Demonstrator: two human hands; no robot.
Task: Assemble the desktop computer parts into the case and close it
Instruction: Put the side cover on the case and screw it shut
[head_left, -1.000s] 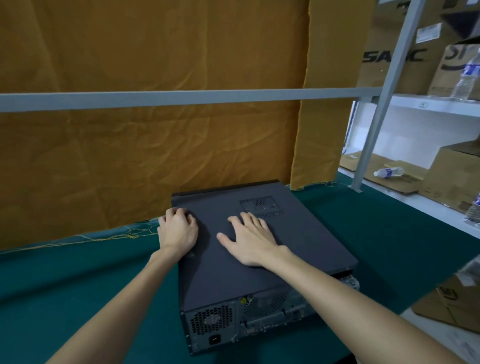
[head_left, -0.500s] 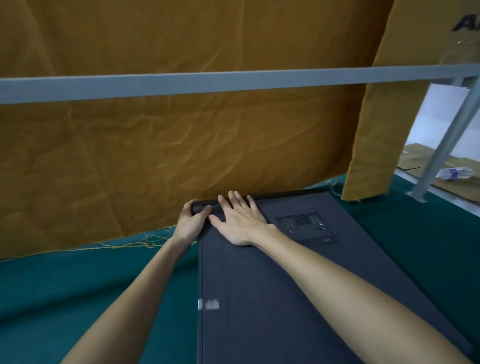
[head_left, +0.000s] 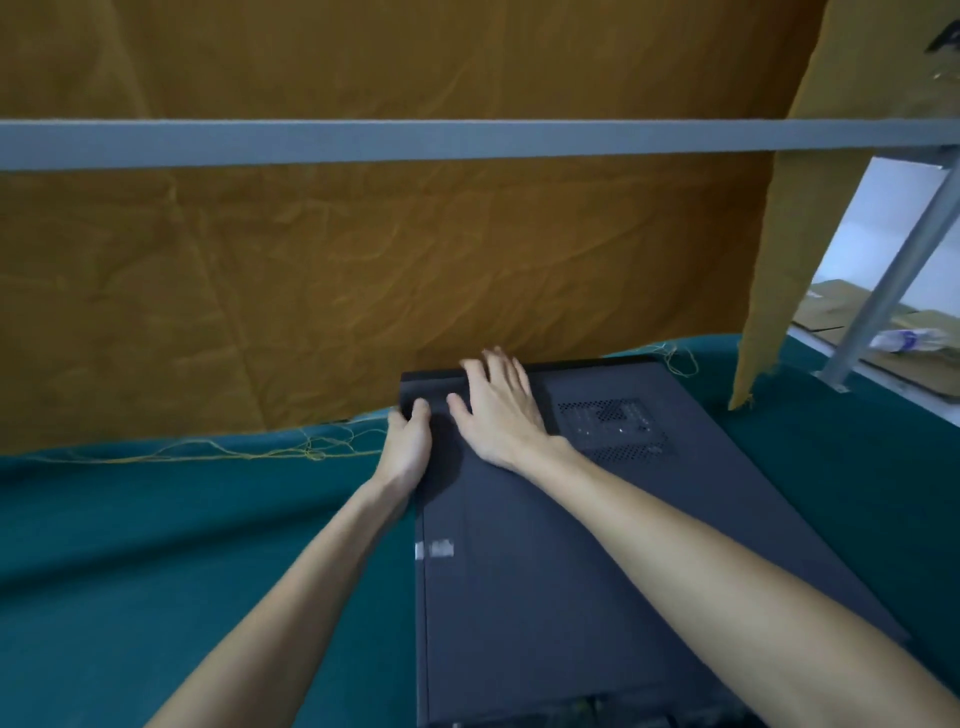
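Mustard cloth (head_left: 322, 291) hangs behind my green-covered bench (head_left: 156, 545). On it lies the dark computer case (head_left: 545, 571), closed, running toward 12 o'clock. My right hand (head_left: 498, 410) presses flat near its far edge; at 9 o'clock, my left hand (head_left: 410, 441) grips the case's far-left corner.

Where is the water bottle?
In the head view, the water bottle lies on its side at the far right, on cardboard beyond the slanted metal post.
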